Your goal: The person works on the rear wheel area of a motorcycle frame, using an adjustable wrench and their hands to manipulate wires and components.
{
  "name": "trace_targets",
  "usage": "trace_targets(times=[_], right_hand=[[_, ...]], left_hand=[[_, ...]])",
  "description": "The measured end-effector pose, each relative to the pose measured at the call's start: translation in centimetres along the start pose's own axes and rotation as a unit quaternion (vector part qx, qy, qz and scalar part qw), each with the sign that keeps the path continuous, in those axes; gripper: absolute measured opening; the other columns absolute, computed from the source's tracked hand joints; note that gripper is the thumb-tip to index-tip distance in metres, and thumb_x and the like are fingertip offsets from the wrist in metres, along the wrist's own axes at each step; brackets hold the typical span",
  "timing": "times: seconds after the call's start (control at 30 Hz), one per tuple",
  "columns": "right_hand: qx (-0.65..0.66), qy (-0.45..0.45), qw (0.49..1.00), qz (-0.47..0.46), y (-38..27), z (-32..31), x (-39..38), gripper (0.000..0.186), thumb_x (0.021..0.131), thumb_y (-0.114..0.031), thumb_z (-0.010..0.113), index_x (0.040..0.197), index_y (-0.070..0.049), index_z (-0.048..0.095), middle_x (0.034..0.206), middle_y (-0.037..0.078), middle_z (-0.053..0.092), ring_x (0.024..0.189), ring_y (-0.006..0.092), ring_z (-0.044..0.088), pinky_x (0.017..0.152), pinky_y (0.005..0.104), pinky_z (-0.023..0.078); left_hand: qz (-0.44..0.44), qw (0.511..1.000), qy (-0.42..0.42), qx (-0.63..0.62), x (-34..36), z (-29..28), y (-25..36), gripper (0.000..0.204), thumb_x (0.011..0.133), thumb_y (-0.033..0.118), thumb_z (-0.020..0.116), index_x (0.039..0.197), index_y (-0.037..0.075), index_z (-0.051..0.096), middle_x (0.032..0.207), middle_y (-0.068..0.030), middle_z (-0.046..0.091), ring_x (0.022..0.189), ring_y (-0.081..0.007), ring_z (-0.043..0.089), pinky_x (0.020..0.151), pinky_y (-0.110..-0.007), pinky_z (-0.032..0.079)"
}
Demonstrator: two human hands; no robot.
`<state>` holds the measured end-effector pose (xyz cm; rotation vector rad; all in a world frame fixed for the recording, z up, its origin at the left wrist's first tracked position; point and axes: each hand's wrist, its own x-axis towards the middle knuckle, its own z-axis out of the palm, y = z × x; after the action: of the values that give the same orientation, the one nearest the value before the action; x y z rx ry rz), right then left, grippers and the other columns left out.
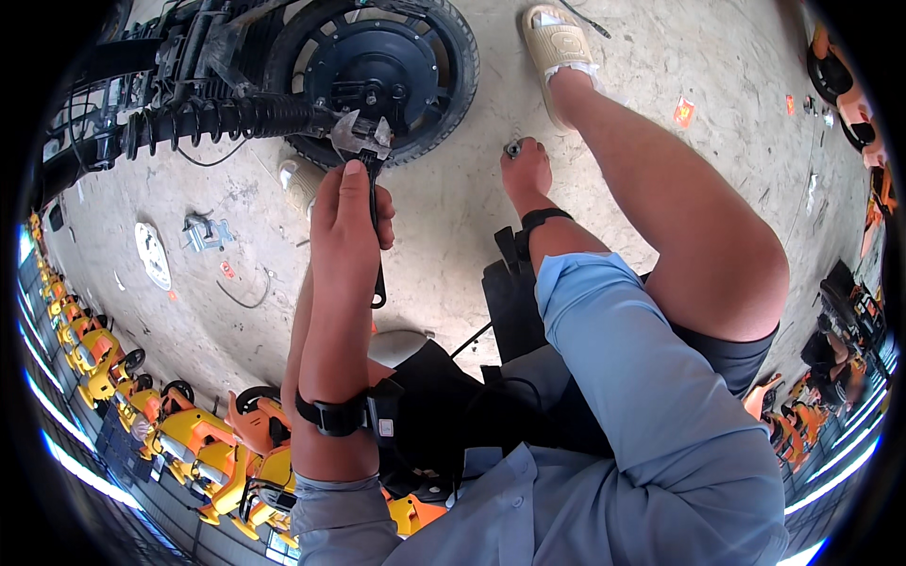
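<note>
My left hand (351, 209) is wrapped round the handle of a black adjustable wrench (362, 136), thumb near its silver jaws. Those jaws are beside the hub of a black wheel (429, 80) and the lower end of a coil-spring shock absorber (212, 121); I cannot tell whether they grip anything. Off to the right, above the floor, my right hand (529, 174) is closed on a small round metal piece (512, 149), its exact kind unclear. The wheel has a wide dark hub and a rubber tyre.
On the concrete floor at left are a blue-grey metal part (208, 232), a white flat piece (152, 256) and a bent cable (253, 292). My sandalled foot (559, 47) rests at upper right, near an orange-red packet (683, 112). Yellow-orange vehicles (193, 443) line the lower left.
</note>
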<state>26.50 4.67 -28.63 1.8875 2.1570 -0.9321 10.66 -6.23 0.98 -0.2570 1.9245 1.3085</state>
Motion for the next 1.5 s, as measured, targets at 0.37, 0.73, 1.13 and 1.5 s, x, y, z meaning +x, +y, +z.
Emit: trace_targets(times=[0.37,0.73,1.13,1.5], right_hand=[[0.511,-0.385,0.731,0.237,3.1,0.3,2.6,0.034,0.09,-0.009,0.07,0.12,0.004,0.06,0.106,0.012,0.067,0.095,0.022,0.068,0.089,0.034,0.057],[0.515,-0.712,0.458,0.136,-2.6,-1.7,0.0,0.03,0.094,-0.012,0.065,0.121,0.001,0.061,0.109,0.013,0.069,0.095,0.024,0.069,0.091,0.0366,0.057],[0.398,-0.373,0.826,0.139,0.9,-0.3,1.9,0.037,0.087,-0.029,0.076,0.105,0.001,0.064,0.099,0.011,0.069,0.081,0.0162,0.068,0.072,0.0328,0.058],[0.076,-0.027,0.981,0.178,0.9,-0.7,3.2,0.055,0.085,-0.039,0.066,0.111,0.01,0.061,0.11,0.03,0.068,0.107,0.0425,0.066,0.093,0.0485,0.052]], left_hand=[[-0.011,0.999,-0.03,0.023,0.0,0.3,0.3,0.022,0.106,0.026,0.049,0.103,0.005,0.057,0.071,0.0011,0.049,0.061,-0.0073,0.044,0.058,-0.023,0.034],[0.002,0.998,-0.042,0.05,0.7,-0.3,-0.5,0.015,0.104,0.02,0.052,0.103,0.006,0.058,0.07,0.0024,0.051,0.059,-0.0059,0.044,0.056,-0.022,0.033],[-0.015,0.998,-0.023,0.056,0.1,0.1,-0.3,0.012,0.101,0.017,0.055,0.103,0.006,0.058,0.072,0.0025,0.052,0.059,-0.0051,0.043,0.056,-0.022,0.034],[0.004,0.996,-0.038,0.077,0.6,-1.0,-1.2,0.016,0.101,0.018,0.055,0.109,0.004,0.058,0.073,0.0019,0.054,0.055,-0.0048,0.043,0.051,-0.021,0.034]])
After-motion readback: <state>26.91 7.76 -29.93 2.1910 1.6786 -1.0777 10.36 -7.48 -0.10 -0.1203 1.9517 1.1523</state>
